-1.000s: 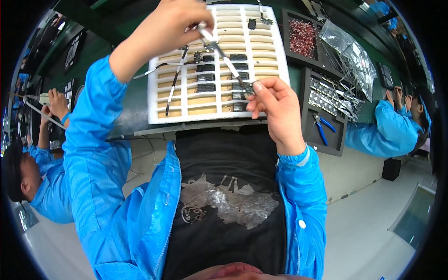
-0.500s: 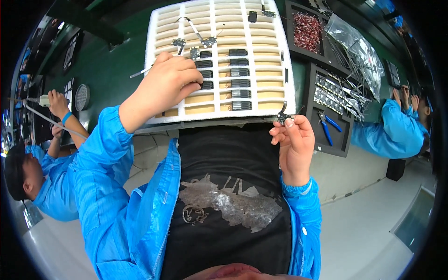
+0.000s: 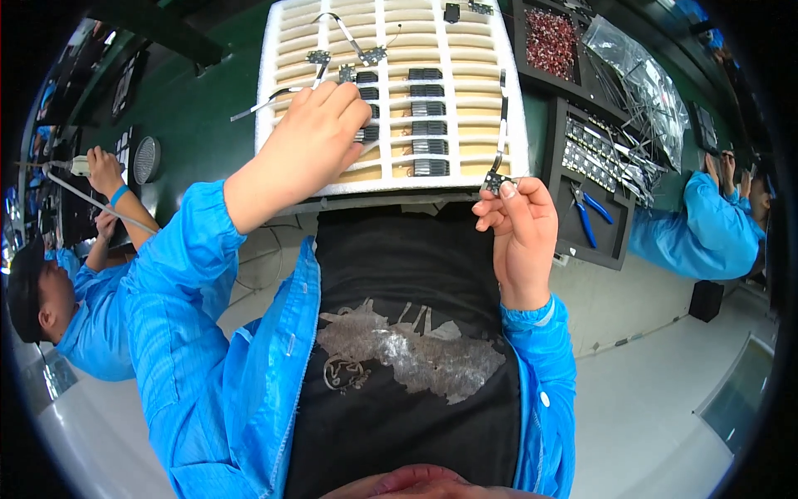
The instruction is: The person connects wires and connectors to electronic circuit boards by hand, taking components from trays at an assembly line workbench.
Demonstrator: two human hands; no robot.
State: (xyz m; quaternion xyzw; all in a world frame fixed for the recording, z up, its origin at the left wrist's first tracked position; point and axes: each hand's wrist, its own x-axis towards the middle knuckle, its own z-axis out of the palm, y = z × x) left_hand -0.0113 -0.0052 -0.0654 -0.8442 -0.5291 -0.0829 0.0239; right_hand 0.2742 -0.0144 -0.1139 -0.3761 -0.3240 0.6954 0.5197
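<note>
In front of me lies a white foam tray [image 3: 416,185] with rows of narrow slots. My left hand [image 3: 307,133] reaches over its left part, fingers curled together at a column of small black rectangular pieces [image 3: 369,93]. What its fingertips pinch is hidden behind the fingers. By the tray's near right corner, my right hand [image 3: 525,237] pinches a small circuit board [image 3: 496,182] between thumb and fingers. From that board a thin black-and-white ribbon cable [image 3: 502,133] runs up along the tray's right side. Another column of black pieces [image 3: 429,128] sits in the middle slots.
Boards with ribbon cables [image 3: 372,56] lie across the tray's far left. To the right, a dark tray [image 3: 619,249] holds blue-handled pliers [image 3: 588,218] and several small boards; beyond are red parts [image 3: 550,46] and a clear plastic bag [image 3: 636,79]. Co-workers sit at both sides.
The ribbon cable on the board in my right hand now stretches along the tray's right edge. My left hand has shifted slightly along the black pieces; the whole view has tilted a little.
</note>
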